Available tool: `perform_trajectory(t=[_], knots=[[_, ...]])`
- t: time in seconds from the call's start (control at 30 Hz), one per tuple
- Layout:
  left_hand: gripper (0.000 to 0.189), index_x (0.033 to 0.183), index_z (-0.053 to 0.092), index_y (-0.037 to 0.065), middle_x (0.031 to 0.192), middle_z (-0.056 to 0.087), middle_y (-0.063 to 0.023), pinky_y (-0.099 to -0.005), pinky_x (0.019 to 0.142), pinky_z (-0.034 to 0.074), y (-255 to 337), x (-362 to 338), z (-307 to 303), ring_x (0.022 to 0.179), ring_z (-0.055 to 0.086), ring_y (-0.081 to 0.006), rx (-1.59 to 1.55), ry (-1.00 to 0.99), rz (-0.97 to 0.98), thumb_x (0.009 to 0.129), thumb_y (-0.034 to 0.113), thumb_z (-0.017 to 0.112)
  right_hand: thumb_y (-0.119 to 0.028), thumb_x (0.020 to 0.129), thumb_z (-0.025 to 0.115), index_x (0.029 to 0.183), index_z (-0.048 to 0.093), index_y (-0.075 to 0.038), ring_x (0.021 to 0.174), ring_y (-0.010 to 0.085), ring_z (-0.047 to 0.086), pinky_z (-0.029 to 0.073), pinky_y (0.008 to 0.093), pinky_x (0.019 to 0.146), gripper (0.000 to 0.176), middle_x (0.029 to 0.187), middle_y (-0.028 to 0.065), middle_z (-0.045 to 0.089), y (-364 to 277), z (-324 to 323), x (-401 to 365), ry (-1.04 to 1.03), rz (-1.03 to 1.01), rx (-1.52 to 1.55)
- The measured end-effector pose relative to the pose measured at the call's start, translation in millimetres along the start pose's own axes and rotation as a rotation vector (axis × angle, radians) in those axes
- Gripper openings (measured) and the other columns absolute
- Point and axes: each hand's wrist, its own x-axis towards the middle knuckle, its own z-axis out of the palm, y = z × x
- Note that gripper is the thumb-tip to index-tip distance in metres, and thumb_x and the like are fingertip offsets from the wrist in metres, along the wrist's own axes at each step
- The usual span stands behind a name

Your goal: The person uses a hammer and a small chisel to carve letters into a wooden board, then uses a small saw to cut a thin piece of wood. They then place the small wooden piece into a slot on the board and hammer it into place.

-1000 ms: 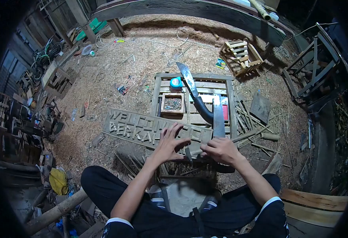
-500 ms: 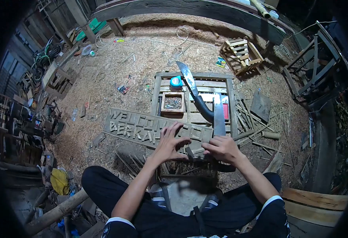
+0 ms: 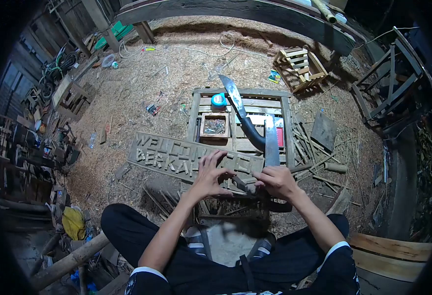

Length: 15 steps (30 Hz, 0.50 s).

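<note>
Lettered board (image 3: 163, 166): two rows look largely formed, what remains unclear; left hand (image 3: 207, 176) spread open on it, right hand (image 3: 278, 183) curled at its near edge, grip unclear.

Wood shavings over floor (image 3: 127, 93); slatted crate (image 3: 300, 70) behind.

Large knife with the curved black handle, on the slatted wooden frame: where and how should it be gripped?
Probably mid-length on its curved black handle, from above and the person's left. The handle bends toward the person while its silver blade points away, keeping fingers off the edge. A long flat metal blade crowds the handle's near end on the right.
</note>
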Motion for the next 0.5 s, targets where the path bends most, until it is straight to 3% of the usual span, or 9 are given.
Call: perform_trajectory(t=[0.17,0.23,0.5], knots=[[0.066,0.112,0.078,0.025,0.159,0.04,-0.0129,-0.0544,0.121,0.019,-1.0,2.7,-0.1,0.154,0.028,-0.0371,0.006,-0.011,-0.013,0.053,0.048,0.097,-0.029,0.09,0.077,0.108,0.07,-0.013,0.071,0.027,0.065,0.052,0.04,0.06,0.024,0.079,0.0052,0.06,5.7,-0.9,-1.0,-0.028,0.019,-0.066],[0.069,0.112,0.076,0.023,0.159,0.04,-0.012,-0.0545,0.119,0.021,-0.4,1.3,0.9,0.153,0.028,-0.0364,-0.005,0.021,0.015,0.05,0.045,0.098,-0.027,0.09,0.077,0.107,0.069,-0.012,0.072,0.0269,0.065,0.052,0.04,0.061,0.024,0.079,0.0051,0.06,-1.3,-4.8,0.3,0.071,0.009,0.025],[0.069,0.114,0.076,0.023,0.159,0.04,-0.0125,-0.054,0.121,0.019,-2.1,-1.1,2.0,0.152,0.029,-0.0367,0.009,-0.003,-0.018,0.051,0.041,0.096,-0.028,0.09,0.076,0.109,0.07,-0.013,0.073,0.0261,0.066,0.053,0.0391,0.061,0.024,0.081,0.0053,0.062,-0.1,3.6,-2.2,0.018,0.008,-0.009]])
